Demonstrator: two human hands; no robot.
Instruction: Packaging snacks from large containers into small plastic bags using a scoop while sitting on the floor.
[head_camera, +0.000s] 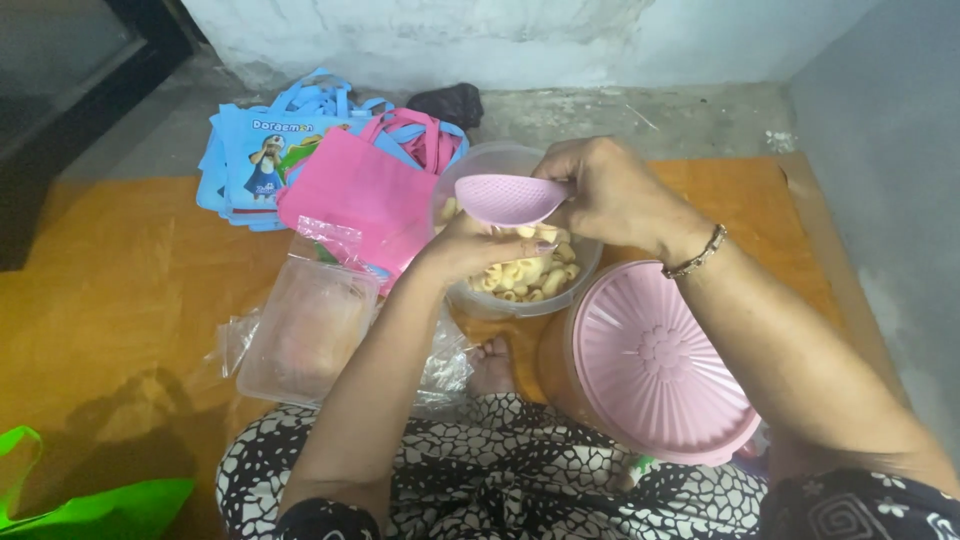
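Right hand (605, 190): fingers closed on the pink scoop (507, 199), above the clear tub (480, 165).
Left hand (478, 250): fingers curled under the scoop.
Tub: on the floor, snacks (525, 275) inside.
Pink lid (655, 360): beside it.

- Head view looks steeply down from above the pink lid (655, 360), facing forward toward the white wall (480, 40) beyond it.
- Close range; lap just below the lid.

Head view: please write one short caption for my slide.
Right hand holds a pink scoop over a clear tub of snacks; left hand steadies it.
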